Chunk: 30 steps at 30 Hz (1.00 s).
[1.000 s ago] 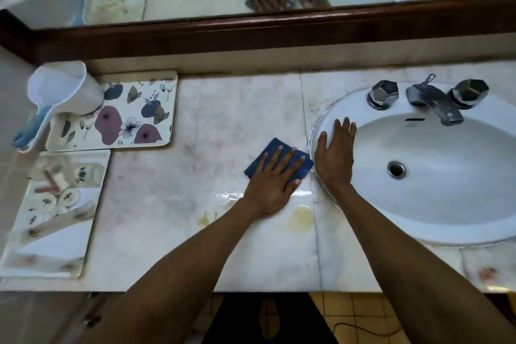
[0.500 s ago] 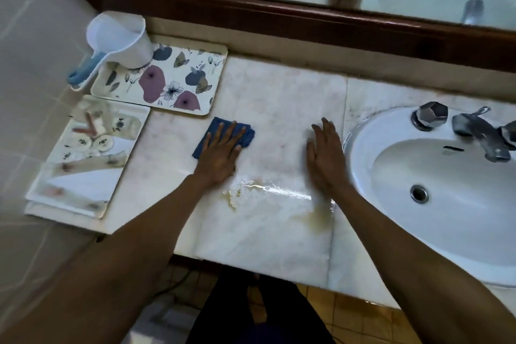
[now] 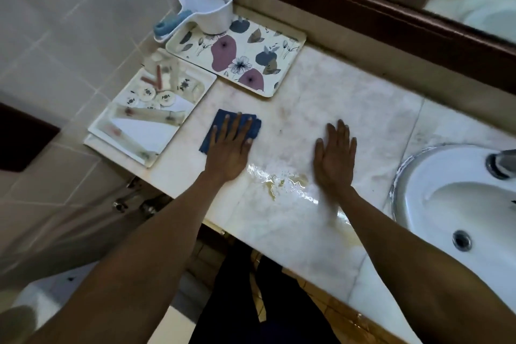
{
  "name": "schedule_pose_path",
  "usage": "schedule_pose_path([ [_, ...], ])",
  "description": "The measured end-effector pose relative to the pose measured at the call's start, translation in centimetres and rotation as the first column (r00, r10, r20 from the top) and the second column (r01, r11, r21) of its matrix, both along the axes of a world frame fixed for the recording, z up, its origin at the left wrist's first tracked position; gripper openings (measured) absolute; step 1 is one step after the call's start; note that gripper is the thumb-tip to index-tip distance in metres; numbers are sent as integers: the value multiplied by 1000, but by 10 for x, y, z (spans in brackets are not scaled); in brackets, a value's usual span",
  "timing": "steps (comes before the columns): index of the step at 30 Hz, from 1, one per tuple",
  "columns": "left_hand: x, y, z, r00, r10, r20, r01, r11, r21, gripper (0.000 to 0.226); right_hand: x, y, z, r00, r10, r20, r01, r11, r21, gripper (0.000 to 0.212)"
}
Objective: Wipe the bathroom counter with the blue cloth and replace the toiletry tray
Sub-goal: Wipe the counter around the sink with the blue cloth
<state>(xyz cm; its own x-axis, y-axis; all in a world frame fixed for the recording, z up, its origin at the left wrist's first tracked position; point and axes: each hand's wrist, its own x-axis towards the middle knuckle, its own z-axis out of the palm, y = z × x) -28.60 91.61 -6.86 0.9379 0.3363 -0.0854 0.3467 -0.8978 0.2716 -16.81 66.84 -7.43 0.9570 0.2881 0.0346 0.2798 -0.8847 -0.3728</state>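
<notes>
The folded blue cloth (image 3: 220,127) lies on the pale marble counter (image 3: 349,98), and my left hand (image 3: 230,148) presses flat on it with fingers spread. My right hand (image 3: 335,155) rests flat on the bare counter to the right, holding nothing. Between the hands, near the front edge, a wet yellowish patch (image 3: 282,179) glistens. The white toiletry tray (image 3: 145,142) with small round soaps, tubes and packets sits at the counter's left end, just left of the cloth.
A floral tray (image 3: 237,61) lies behind the toiletry tray, with a white water scoop (image 3: 208,5) standing on its far corner. The white sink (image 3: 458,204) is at the right. A wood-framed mirror (image 3: 363,8) runs along the back; a tiled wall stands to the left.
My left hand has slid the blue cloth leftward across the counter, from beside the sink to near the toiletry tray. My right hand has moved off the sink rim onto the counter.
</notes>
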Motion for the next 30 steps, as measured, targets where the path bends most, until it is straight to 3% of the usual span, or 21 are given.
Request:
schedule_pose_path([
  [3, -54, -15, 3, 998, -57, 7, 57, 998, -3, 54, -1, 1, 0, 1000, -7, 15, 8, 1000, -5, 51],
  [8, -124, 13, 7, 1000, -14, -20, 15, 997, 79, 54, -1, 3, 0, 1000, -19, 22, 19, 1000, 3, 50],
  [12, -88, 40, 9, 975, 214, -66, -211, 977, 39, 56, -1, 1, -4, 1000, -16, 20, 16, 1000, 5, 51],
  [15, -54, 12, 7, 932, 359, -53, -360, 933, -1, 58, -1, 0, -5, 999, -20, 29, 19, 1000, 6, 50],
  [17, -51, -27, 6, 969, 247, 20, -248, 969, 13, 56, -1, 0, -6, 999, -19, 45, 18, 1000, 7, 50],
  [19, -69, -61, 6, 998, 13, 56, -15, 999, 30, 53, -1, 1, -6, 999, -16, 51, 16, 1000, 8, 51],
  [21, -87, -60, 6, 984, -169, 50, 168, 986, 19, 52, -1, 0, -6, 999, -18, 44, 18, 1000, 12, 51],
  [23, -90, -32, 4, 974, -221, 38, 221, 975, 12, 51, -1, 0, -5, 999, -15, 44, 14, 1000, 18, 51],
  [28, -49, -5, 12, 985, 174, 10, -170, 969, -178, 48, -3, -2, -5, 999, -16, 45, 15, 1000, 28, 51],
  [30, -34, -32, 13, 976, 218, 5, -210, 946, -248, 48, -3, -3, -6, 999, -9, 35, 8, 1000, 22, 52],
])
